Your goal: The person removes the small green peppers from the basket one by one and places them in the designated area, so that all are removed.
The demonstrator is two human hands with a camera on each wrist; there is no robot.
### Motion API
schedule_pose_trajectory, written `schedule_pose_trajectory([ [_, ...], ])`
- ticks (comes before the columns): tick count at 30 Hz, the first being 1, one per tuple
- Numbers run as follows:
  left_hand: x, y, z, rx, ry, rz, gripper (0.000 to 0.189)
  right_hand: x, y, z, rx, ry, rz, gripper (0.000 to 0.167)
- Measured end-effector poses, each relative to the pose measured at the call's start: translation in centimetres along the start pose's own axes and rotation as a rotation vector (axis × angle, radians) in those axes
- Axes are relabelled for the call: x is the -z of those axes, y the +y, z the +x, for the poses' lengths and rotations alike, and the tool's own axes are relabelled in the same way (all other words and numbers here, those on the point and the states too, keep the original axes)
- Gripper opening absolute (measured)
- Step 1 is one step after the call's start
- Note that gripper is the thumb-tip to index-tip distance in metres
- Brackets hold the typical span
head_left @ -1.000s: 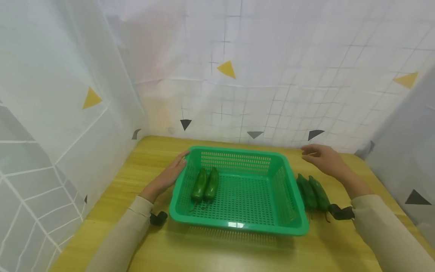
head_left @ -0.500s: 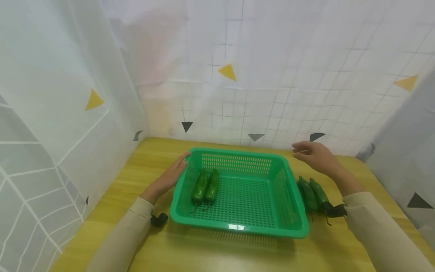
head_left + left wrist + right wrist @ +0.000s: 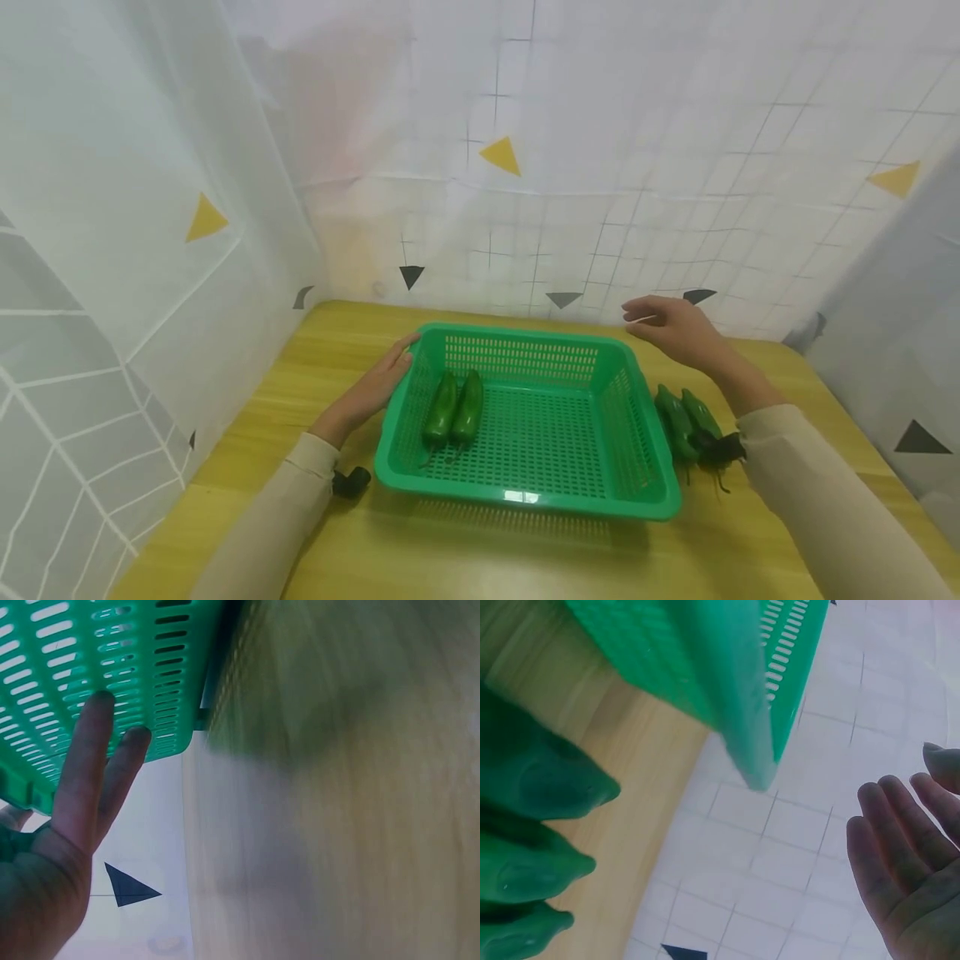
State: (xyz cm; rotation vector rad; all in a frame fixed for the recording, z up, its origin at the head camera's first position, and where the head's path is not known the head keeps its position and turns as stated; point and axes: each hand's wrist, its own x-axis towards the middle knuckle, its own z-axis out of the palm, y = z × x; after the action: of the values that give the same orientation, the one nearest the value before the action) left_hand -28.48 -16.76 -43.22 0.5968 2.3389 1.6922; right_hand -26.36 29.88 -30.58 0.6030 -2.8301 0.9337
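My left hand (image 3: pixel 371 387) rests at the left rim of a green plastic basket (image 3: pixel 525 508). In the left wrist view its straight fingers (image 3: pixel 86 761) lie against the slotted outer wall. Two green chili peppers (image 3: pixel 441 412) lie side by side in the basket's left part, stems toward me. My right hand (image 3: pixel 671 325) hovers past the basket's back right corner. Its fingers (image 3: pixel 889 859) are loosely bent and hold nothing. More green peppers (image 3: pixel 675 421) lie on the table just right of the basket, partly under my right wrist. Three pepper tips (image 3: pixel 547 874) show in the right wrist view.
The basket stands on a yellow wood-grain table (image 3: pixel 480 558). White sheeting (image 3: pixel 600 167) with grid lines and triangles hangs close behind the table, and more covers both sides. A small black device (image 3: pixel 351 482) is strapped at the left wrist, another (image 3: pixel 720 447) at the right.
My right hand has moved left and a little back, away from above the peppers on the table toward the basket's back right corner. Left hand and basket have stayed in place.
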Motion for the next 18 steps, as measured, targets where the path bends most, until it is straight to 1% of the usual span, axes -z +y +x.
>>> schedule_pose_trajectory([
  [7, -0.1, 0.2, -0.2, 0.023, -0.005, 0.001, 0.053, -0.4, -1.0, 0.9, 0.021, -0.002, 0.02, 0.038],
  [13, 0.1, 0.5, -0.3, 0.025, 0.011, 0.014, 0.053, -0.8, -2.4, 2.3, 0.022, -0.005, 0.048, 0.039],
  [18, 0.1, 0.4, -0.2, 0.012, 0.0, 0.0, 0.053, -1.6, -3.2, 3.0, 0.015, -0.023, 0.075, 0.037],
])
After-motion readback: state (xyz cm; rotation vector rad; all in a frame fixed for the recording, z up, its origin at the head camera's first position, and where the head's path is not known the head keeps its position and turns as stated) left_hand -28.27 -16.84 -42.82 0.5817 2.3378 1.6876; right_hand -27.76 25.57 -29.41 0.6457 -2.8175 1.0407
